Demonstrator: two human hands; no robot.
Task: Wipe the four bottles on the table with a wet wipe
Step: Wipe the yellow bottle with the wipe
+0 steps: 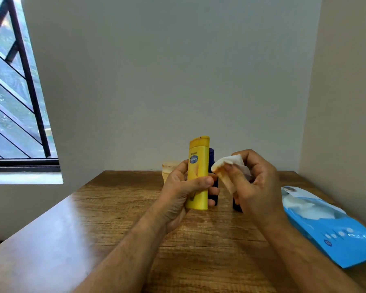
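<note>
A wooden worktop [114, 240] is set in the corner of a room with plain walls, and a barred window [15, 98] is seen at the left. Nearest on the right side, a blue pack of wipes [334, 231] is laid flat with its flap open. Above the worktop, the yellow bottle [198, 176] is held upright by the left hand [184, 193], whose fingers are curled round its body. Just beside it, a wet wipe [228, 166] is pinched and bunched in the right hand [256, 187]; the wipe seems not to be touching the bottle. Behind the hands, two dark blue bottles [212, 166] are partly hidden, and a pale cream bottle [170, 169] stands near the wall. The step in hand is judged to be the wiping of the yellow bottle. For the next move, the wipe should be pressed on the bottle's side and drawn along it, while the bottle is kept steady.
</note>
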